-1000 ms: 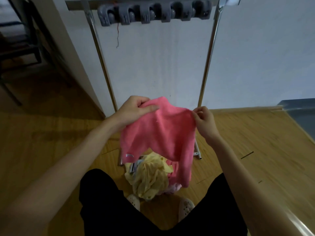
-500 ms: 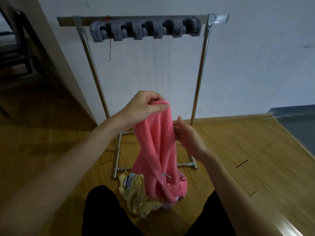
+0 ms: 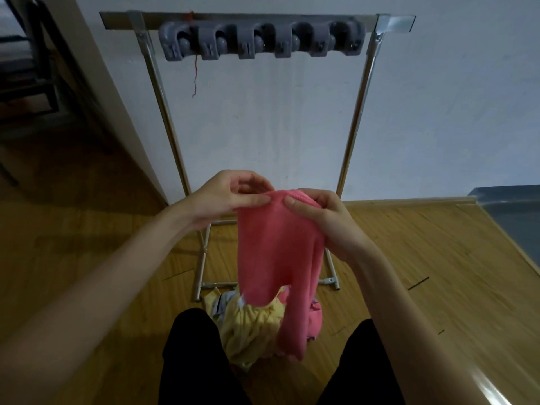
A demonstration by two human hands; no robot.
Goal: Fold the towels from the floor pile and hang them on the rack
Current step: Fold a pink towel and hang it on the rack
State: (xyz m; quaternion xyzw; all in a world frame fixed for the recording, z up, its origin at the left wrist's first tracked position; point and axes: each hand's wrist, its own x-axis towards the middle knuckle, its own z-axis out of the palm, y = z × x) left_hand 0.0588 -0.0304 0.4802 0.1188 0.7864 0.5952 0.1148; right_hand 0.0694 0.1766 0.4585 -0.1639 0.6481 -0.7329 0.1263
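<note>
Hanging at the centre of the frame, a pink towel (image 3: 274, 252) drooped from both hands, its top edge pinched. The left hand (image 3: 225, 197) gripped the upper left corner between thumb and curled fingers; the right hand (image 3: 324, 220) clamped the upper right part, thumb pressed on the front. The towel's lower end dangled over the floor pile (image 3: 251, 325), a heap of yellow and pink cloth at the lower centre, between the person's dark-clad legs. Behind, across the upper frame, stood a metal rack (image 3: 356, 118) against the white wall, with grey clips (image 3: 257, 39) along its top bar.
</note>
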